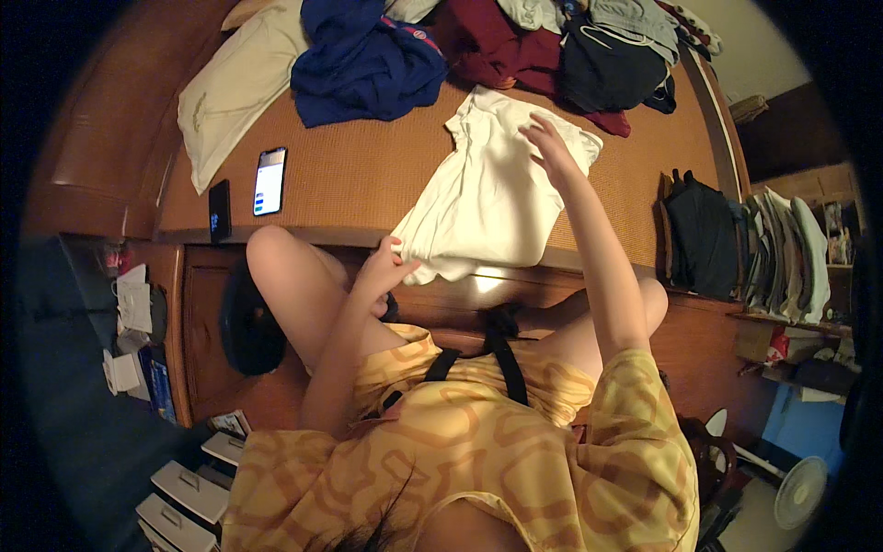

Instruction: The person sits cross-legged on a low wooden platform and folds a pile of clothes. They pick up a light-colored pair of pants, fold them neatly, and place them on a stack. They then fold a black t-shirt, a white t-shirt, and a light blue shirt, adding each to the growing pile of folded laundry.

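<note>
A white shirt (493, 186) lies spread on the woven mat in front of me, its lower edge hanging a little past the wooden edge. My left hand (386, 269) holds the shirt's near left corner between thumb and fingers. Over the shirt's far right part is my right hand (548, 148), fingers apart and holding nothing. A shadow falls down the middle of the cloth below it.
Heaped along the far side are a cream pillow (241, 90), dark blue clothing (372, 69), maroon clothing (503, 48) and black drawstring shorts (607, 65). Two phones, one lit (270, 181) and one dark (219, 210), lie left. Folded clothes (703, 234) stand at right.
</note>
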A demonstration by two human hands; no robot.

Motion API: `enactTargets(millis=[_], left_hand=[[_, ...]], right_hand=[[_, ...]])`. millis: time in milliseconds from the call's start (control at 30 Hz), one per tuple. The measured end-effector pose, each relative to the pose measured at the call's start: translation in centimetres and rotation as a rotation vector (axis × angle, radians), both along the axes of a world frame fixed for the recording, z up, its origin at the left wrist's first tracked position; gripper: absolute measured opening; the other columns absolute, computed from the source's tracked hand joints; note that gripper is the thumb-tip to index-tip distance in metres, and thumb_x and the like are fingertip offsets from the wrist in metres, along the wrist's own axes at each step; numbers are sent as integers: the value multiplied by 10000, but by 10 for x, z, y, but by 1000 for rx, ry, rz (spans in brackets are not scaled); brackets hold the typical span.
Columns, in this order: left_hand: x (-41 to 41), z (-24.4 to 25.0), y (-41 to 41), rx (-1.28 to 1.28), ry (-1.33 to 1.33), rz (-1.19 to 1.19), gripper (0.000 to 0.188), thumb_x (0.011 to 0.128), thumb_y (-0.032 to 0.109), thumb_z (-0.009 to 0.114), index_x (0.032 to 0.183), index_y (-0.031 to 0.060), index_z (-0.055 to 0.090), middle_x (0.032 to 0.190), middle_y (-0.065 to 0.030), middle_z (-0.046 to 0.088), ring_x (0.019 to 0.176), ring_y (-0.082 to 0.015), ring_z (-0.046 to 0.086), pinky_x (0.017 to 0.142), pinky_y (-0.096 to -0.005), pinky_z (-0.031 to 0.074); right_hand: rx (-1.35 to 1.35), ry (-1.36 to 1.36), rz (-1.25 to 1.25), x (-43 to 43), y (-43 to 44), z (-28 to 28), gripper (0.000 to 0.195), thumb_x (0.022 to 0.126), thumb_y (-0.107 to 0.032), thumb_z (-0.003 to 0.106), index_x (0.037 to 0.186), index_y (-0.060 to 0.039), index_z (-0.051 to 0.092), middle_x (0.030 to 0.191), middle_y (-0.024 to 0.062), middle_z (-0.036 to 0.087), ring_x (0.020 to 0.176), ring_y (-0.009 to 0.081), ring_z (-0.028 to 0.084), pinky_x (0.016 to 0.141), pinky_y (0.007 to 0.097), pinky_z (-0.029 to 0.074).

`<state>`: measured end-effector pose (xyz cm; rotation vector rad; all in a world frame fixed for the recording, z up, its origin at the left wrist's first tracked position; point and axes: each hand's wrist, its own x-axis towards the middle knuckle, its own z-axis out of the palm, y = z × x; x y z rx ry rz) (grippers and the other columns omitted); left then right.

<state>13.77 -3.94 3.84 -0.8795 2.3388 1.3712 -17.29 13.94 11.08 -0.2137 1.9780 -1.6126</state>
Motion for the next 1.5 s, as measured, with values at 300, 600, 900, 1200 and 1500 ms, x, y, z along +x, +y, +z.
enactTargets(millis=[300,600,900,1200,1500], left_hand=[[-13,5,38,-701,223,-42,402,725,299,729,1012,60,582,959,-101,586,926,-264,579,734,-378,478],[-28,6,50,-852,204,-190,392,705,215,722,1005,28,554,1049,-97,508,1022,-263,497,838,-398,441],[-14,-39,3,81,481,9,240,766,173,667,856,-8,538,754,-140,621,719,-262,597,645,-371,449],[-14,25,-9,-439,45,-29,214,828,156,595,1026,108,532,877,-101,632,831,-306,606,692,-423,478],[-121,-16,10,-762,247,-204,544,816,284,630,1266,32,457,1264,-184,469,1229,-337,365,1030,-455,269]], right_hand=[[605,824,251,44,107,-123,613,810,-343,626,1338,-105,425,1423,233,302,1330,382,262,1080,443,251],[729,792,233,50,105,-119,620,836,-419,572,1375,-181,382,1478,151,245,1375,327,192,1100,467,180],[855,601,258,58,123,-95,638,829,-451,572,1391,-239,357,1514,75,179,1400,270,130,1069,605,75],[660,630,-86,22,168,-113,631,820,-498,567,1346,-184,416,1448,87,306,1358,267,222,1090,555,82],[977,787,-412,48,138,-116,686,785,-596,529,1326,-182,440,1399,59,378,1331,239,278,1114,522,95]])
